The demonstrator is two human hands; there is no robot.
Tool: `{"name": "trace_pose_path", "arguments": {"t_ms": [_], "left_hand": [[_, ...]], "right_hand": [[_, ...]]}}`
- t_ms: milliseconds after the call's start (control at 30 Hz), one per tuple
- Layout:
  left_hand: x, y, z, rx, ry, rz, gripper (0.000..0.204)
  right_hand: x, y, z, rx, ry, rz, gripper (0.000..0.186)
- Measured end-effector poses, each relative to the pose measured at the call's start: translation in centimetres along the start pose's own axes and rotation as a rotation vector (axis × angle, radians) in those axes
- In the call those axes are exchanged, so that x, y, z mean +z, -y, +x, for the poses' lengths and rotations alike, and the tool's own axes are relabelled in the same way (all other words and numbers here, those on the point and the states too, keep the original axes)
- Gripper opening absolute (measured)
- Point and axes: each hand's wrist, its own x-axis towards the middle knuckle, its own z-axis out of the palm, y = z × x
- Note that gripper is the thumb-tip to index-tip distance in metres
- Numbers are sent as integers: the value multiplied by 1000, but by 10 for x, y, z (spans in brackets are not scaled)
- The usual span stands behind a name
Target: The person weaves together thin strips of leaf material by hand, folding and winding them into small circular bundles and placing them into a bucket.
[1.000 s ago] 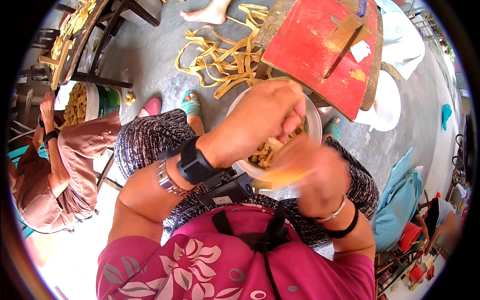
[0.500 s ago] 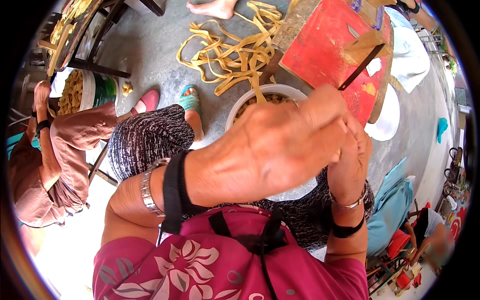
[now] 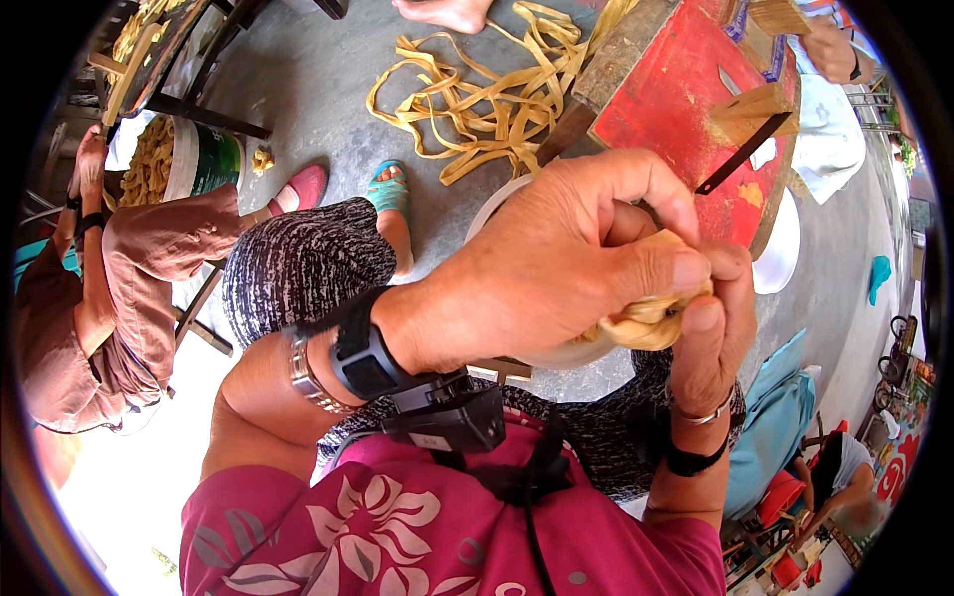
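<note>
A knotted bundle of flat yellow-tan strip sits between my two hands, above my lap. My left hand reaches across from the left, thumb and bent fingers pressed on the top of the bundle. On its other side my right hand pinches the bundle between thumb and fingers. Beneath my hands stands a white tub, mostly covered by my left hand and wrist. Beyond the tub, a loose tangle of long tan strips lies on the grey floor.
A red-topped board with a wooden block and a dark blade stands at the far right. At the left, another person sits beside a bucket of similar tan pieces. A blue cloth is at my right.
My left hand has rolled over, so its thumb and the tan bundle now show. My right hand has turned too. The strip that ran up from the tub to the floor tangle no longer shows.
</note>
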Motion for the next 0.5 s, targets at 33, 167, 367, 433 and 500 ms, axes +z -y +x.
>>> {"name": "trace_pose_path", "arguments": {"t_ms": [33,167,367,433,500], "left_hand": [[1,-4,0,-43,13,-78,10],[8,-3,1,4,113,-93,22],[14,15,4,170,155,-98,25],[16,16,2,342,76,258,25],[15,18,1,508,-40,598,24]], "right_hand": [[-3,-3,-1,26,-19,-5,42],[-10,-7,-4,69,-88,-57,50],[-8,-10,-10,141,-214,77,51],[-10,-10,-10,134,-200,37,49],[-11,-11,-10,153,-150,-24,49]]}}
